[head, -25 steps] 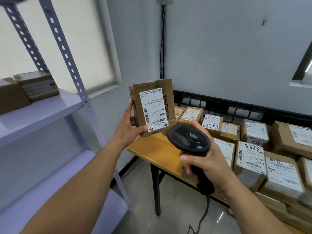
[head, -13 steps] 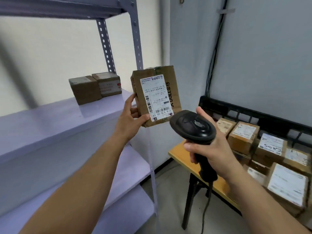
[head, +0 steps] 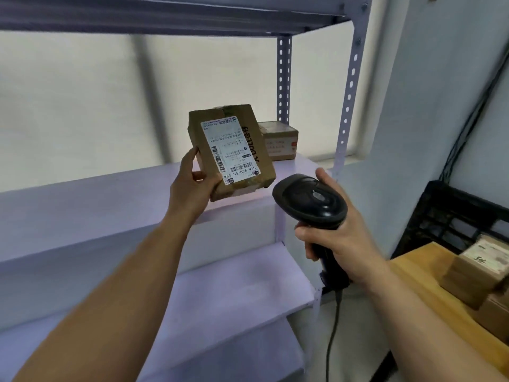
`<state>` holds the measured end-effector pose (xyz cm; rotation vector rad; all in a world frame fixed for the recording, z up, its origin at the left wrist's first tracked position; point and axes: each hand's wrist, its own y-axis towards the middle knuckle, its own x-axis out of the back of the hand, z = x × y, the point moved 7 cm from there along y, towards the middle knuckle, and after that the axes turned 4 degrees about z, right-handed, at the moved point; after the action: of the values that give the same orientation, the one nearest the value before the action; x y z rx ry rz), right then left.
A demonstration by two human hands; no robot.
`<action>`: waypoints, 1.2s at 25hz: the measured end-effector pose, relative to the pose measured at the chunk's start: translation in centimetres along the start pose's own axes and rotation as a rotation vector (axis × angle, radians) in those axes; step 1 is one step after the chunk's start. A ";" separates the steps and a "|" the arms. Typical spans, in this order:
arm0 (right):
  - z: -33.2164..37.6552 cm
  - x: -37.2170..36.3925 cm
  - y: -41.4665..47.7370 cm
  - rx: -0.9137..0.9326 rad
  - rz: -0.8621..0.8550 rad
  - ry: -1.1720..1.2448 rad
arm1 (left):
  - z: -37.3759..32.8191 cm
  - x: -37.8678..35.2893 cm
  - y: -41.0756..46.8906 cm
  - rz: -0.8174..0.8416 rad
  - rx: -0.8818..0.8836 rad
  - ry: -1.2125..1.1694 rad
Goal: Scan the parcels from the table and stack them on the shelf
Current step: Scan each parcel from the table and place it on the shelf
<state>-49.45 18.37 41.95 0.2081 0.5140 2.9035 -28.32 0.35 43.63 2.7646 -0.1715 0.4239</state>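
My left hand (head: 190, 186) grips a brown cardboard parcel (head: 234, 150) by its lower left corner, with its white barcode label turned toward me. The parcel hangs just above the front of the pale shelf board (head: 96, 205). My right hand (head: 338, 241) holds a black barcode scanner (head: 309, 199) by the handle, its head a little below and right of the parcel. Another brown parcel (head: 279, 143) stands on the same shelf board, behind the held one.
The shelf's perforated metal posts (head: 348, 92) rise to the right of the parcels, with another board above and lower boards below. At the right edge is a wooden table (head: 418, 268) carrying more parcels (head: 476, 271), with a black crate (head: 462, 213) behind it.
My view has swung left from the table toward the shelf. My left hand has carried the parcel over the shelf board, in front of the parcel stored there. The scanner stays beside it.
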 end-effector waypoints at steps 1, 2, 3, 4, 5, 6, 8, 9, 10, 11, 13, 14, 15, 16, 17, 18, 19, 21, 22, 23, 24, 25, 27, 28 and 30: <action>-0.1 -0.8 0.7 0.004 0.016 0.004 | 0.8 1.1 0.5 -0.030 0.029 0.017; -0.3 -1.5 1.5 0.007 0.031 0.006 | 1.6 2.2 1.0 -0.056 0.059 0.039; -0.6 -2.3 2.2 0.007 0.044 0.007 | 2.4 3.2 1.4 -0.078 0.086 0.066; -0.9 -3.0 2.8 0.002 0.058 0.006 | 3.1 4.0 1.8 -0.099 0.111 0.098; -1.2 -3.6 3.3 -0.005 0.071 0.004 | 3.7 4.6 2.2 -0.115 0.131 0.140; -1.5 -4.1 3.9 -0.012 0.082 0.000 | 4.1 5.0 2.6 -0.123 0.144 0.198; -1.9 -4.7 4.7 -0.022 0.096 -0.014 | 4.1 4.9 3.4 -0.103 0.134 0.373; -2.0 -5.1 5.1 -0.025 0.103 -0.024 | 4.1 4.8 3.9 -0.081 0.123 0.455; -2.1 -5.4 5.5 -0.028 0.107 -0.031 | 4.2 4.5 4.4 -0.042 0.119 0.526; -2.2 -5.6 5.9 -0.029 0.109 -0.033 | 4.5 4.1 4.8 0.012 0.120 0.581; -2.5 -6.0 6.8 -0.025 0.112 -0.016 | 5.1 3.6 5.1 0.105 0.128 0.629; -2.7 -6.2 7.3 -0.023 0.113 -0.006 | 5.2 3.6 5.4 0.116 0.123 0.631; -2.8 -6.3 7.7 -0.022 0.114 0.004 | 5.3 3.7 5.8 0.111 0.119 0.626; -3.0 -6.4 8.1 -0.023 0.113 0.011 | 5.4 3.8 6.3 0.099 0.115 0.621; -3.1 -6.4 8.5 -0.024 0.112 0.018 | 5.5 3.9 7.0 0.090 0.114 0.613; -3.3 -6.4 9.0 -0.026 0.108 0.021 | 5.6 3.8 7.7 0.086 0.112 0.608; -3.5 -6.4 9.4 -0.029 0.104 0.024 | 5.8 3.9 8.5 0.082 0.114 0.598; -3.8 -6.3 10.3 -0.033 0.092 0.026 | 6.4 3.8 10.2 0.076 0.123 0.582; -3.9 -6.1 10.7 -0.036 0.083 0.020 | 6.7 3.6 11.2 0.075 0.129 0.577; -4.1 -5.9 11.0 -0.042 0.076 0.005 | 7.0 3.4 12.2 0.075 0.131 0.575; -4.2 -5.8 11.3 -0.048 0.072 -0.016 | 7.2 3.2 13.1 0.079 0.131 0.575; -4.3 -5.6 11.6 -0.056 0.067 -0.039 | 7.3 2.8 14.1 0.085 0.128 0.574; -4.5 -5.2 12.2 -0.073 0.054 -0.069 | 7.6 2.1 15.8 0.097 0.128 0.568; -4.6 -5.0 12.4 -0.078 0.045 -0.070 | 7.7 1.9 16.5 0.103 0.127 0.562; -4.6 -4.7 12.8 -0.076 0.035 -0.075 | 7.8 1.5 17.4 0.114 0.124 0.558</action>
<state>-47.69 4.11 41.63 0.3165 0.3914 2.9299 -27.67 -18.70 42.44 2.6370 -0.1664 1.2438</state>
